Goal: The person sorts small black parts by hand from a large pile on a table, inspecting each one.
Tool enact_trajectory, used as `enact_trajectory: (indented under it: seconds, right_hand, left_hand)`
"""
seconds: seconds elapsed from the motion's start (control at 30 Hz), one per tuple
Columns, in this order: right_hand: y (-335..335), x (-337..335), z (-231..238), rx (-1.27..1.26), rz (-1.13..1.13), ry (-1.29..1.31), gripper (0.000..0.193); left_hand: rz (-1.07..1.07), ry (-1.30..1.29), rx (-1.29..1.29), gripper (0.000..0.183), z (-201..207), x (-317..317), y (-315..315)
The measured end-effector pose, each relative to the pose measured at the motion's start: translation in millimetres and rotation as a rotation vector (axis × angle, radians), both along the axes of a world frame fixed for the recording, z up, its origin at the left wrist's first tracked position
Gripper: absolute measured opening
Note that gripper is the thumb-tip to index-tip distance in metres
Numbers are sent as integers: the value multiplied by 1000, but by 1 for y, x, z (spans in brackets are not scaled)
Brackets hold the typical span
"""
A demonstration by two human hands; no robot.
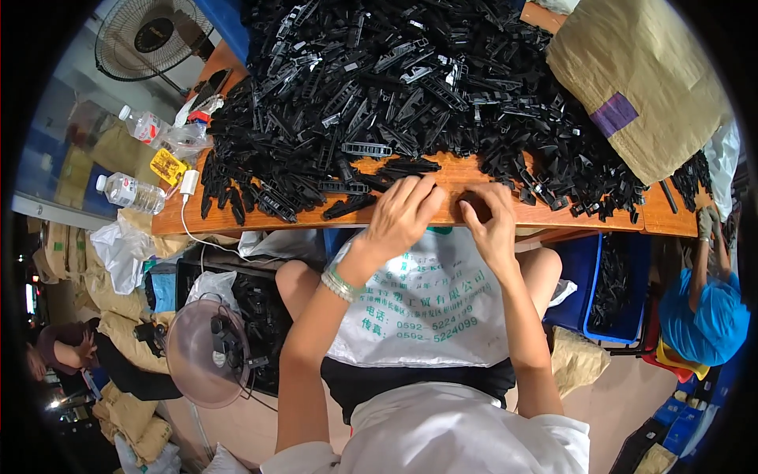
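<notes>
At the front edge of the wooden table (300,217), my left hand (401,215) is closed with its fingers bent down. Its fingertips are hidden, so whatever they hold does not show. Just beyond it lie several black plastic parts (407,167), long and narrow. A short gap to the right, my right hand (491,220) curls thumb and fingers toward each other. Something dark shows inside that curl, too unclear to tell part from shadow. Beyond both hands rises a large heap of black plastic parts (395,87), some ribbed like ladders.
A white printed sack (418,316) covers my lap. Plastic bottles (134,193) and a white cable (186,209) lie at left, near a fan (150,35). A brown paper sack (639,79) rests on the heap's right. Below stand a blue bin (592,312) and a pinkish basin (201,363). A person in blue (703,316) works at right.
</notes>
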State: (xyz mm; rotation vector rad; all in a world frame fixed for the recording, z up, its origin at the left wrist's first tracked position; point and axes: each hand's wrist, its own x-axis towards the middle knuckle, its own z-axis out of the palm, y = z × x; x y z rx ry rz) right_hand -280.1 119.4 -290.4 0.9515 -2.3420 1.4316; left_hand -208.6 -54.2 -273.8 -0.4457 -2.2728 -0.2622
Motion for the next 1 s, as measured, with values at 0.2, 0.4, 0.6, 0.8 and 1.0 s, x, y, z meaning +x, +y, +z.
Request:
enact_trajectory:
  seconds: [0.2,0.4,0.6,0.8,1.0]
  right_hand:
    - [18,0,9,34,28,-402,25]
    - [22,-9,12,102,251,-361,24]
    - [16,-8,16,152,271,-230,26]
    - [14,2,5,118,302,-256,26]
    - [38,-14,4,179,-194,202,17]
  left_hand:
    - [-25,-299,693,24,-20,24,11]
    - [14,-337,565,19,-22,20,8]
    - [-39,-328,590,20,-18,18,9]
    - [-93,-340,616,22,-21,21,10]
    - [227,-110,192,23,-6,26,-15]
